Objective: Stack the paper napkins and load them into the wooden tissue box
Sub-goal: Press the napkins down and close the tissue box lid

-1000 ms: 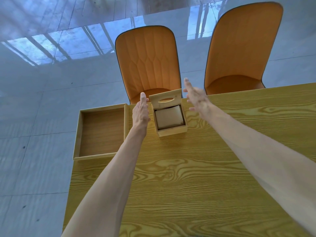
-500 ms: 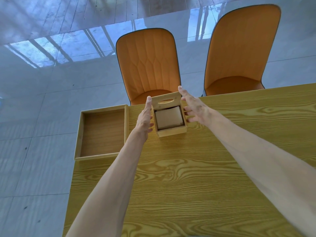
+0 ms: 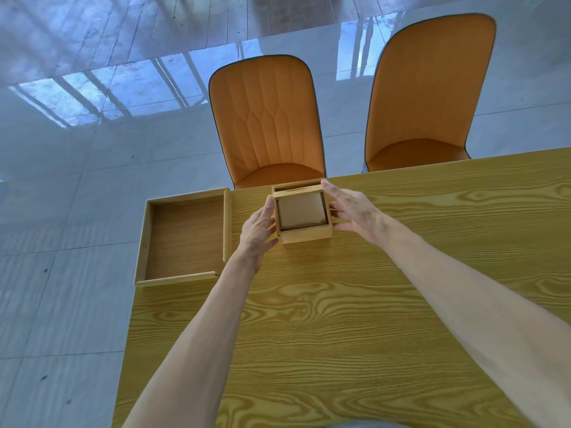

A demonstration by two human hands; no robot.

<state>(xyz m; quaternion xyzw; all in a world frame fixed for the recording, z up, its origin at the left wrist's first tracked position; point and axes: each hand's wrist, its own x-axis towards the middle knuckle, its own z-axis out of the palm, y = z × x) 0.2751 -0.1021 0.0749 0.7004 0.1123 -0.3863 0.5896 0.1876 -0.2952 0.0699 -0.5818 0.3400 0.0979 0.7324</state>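
A small wooden tissue box point(image 3: 306, 234) stands near the far edge of the table, its top uncovered. Inside it lies a stack of beige paper napkins point(image 3: 300, 210). Behind the box, its slotted lid point(image 3: 296, 189) stands tilted on edge. My left hand point(image 3: 258, 228) presses against the box's left side, thumb at the front corner. My right hand point(image 3: 352, 208) grips the right side, with the fingers reaching up to the lid's right end.
An empty shallow wooden tray point(image 3: 182, 236) sits at the table's far left corner, just left of my left hand. Two orange chairs point(image 3: 265, 118) point(image 3: 426, 94) stand behind the far edge of the wooden table point(image 3: 340, 319). Grey tiled floor lies beyond.
Both hands have closed in from either side and now hold the box. The lid has tipped lower behind the box.
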